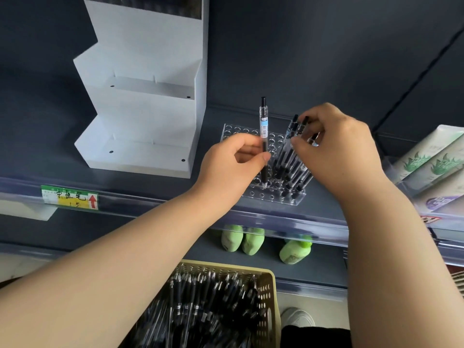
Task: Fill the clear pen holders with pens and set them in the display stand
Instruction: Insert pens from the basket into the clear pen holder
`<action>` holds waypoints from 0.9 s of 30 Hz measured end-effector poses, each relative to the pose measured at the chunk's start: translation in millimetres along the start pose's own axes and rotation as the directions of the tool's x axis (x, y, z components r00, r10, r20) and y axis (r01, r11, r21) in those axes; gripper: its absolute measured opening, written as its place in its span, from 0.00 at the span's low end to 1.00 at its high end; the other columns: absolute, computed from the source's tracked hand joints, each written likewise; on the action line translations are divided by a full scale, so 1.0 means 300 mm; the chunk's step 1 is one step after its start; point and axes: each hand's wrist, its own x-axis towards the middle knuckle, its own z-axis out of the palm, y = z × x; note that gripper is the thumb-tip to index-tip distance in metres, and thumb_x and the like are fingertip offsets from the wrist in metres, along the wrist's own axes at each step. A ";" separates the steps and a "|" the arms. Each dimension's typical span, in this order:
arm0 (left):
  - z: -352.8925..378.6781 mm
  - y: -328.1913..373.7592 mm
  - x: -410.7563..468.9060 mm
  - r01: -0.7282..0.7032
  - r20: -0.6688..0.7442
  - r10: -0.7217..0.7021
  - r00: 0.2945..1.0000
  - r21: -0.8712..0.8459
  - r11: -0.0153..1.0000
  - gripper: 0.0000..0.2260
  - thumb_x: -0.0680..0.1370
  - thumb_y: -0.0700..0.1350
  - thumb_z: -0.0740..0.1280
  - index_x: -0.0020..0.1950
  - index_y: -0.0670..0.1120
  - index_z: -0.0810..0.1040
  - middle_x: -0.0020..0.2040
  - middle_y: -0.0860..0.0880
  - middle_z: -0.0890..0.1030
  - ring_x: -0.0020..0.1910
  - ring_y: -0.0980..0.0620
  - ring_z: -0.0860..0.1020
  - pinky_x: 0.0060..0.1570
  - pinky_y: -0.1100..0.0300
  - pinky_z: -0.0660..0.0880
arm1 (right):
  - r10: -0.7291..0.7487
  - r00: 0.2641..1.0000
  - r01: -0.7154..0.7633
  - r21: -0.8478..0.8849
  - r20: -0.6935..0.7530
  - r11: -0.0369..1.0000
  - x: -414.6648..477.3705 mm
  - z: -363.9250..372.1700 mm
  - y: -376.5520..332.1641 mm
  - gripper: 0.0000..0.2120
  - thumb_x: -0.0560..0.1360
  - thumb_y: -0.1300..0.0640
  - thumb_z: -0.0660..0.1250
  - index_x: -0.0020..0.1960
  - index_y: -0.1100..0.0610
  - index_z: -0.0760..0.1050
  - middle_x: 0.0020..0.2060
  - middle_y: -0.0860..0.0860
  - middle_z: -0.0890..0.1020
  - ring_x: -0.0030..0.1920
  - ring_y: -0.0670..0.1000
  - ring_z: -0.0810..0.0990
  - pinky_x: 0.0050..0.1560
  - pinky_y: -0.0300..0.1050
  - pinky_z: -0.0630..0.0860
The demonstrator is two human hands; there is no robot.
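The left hand's (233,164) fingers (249,141) and thumb pinch one pen (263,126) about mid-barrel. It stands upright, clicker up, with its tip down among the front holes of the clear holder (234,131); whether it is seated in a hole cannot be told. The right hand's (339,151) fingers (301,144) are curled round the tops of a bunch of pens (288,159), gripping them. These pens stand tilted, tips down in the holes at the holder's right end. The holder lies flat on a dark shelf (150,183), not in the stand. The white stepped stand (140,109) sits on the same shelf, just left of the holder and apart from it. A green and yellow label (70,197) with a red arrow hangs on the shelf's front rail. Green bottles (232,238) lie on the shelf below. Pale packs (439,156) lean at the far right. Nearest the person, a yellow perforated basket (272,297) holds a heap of loose black pens.
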 end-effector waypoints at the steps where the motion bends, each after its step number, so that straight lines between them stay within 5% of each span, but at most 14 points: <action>1: 0.000 0.002 0.000 -0.002 0.000 0.002 1.000 -0.004 1.000 0.11 0.72 0.42 0.72 0.44 0.58 0.77 0.38 0.62 0.81 0.40 0.65 0.79 0.43 0.73 0.73 | -0.006 1.000 0.006 -0.013 -0.002 1.000 -0.001 0.001 0.001 0.10 0.71 0.55 0.68 0.52 0.53 0.75 0.40 0.48 0.81 0.45 0.56 0.76 0.48 0.53 0.75; 27: 0.025 0.004 0.005 0.015 -0.004 -0.015 1.000 0.031 0.999 0.10 0.72 0.43 0.72 0.43 0.58 0.77 0.39 0.60 0.81 0.40 0.64 0.79 0.45 0.68 0.76 | -0.029 0.994 0.030 0.013 -0.109 0.999 0.008 0.020 0.012 0.05 0.73 0.56 0.67 0.48 0.54 0.79 0.36 0.47 0.81 0.44 0.57 0.77 0.51 0.56 0.73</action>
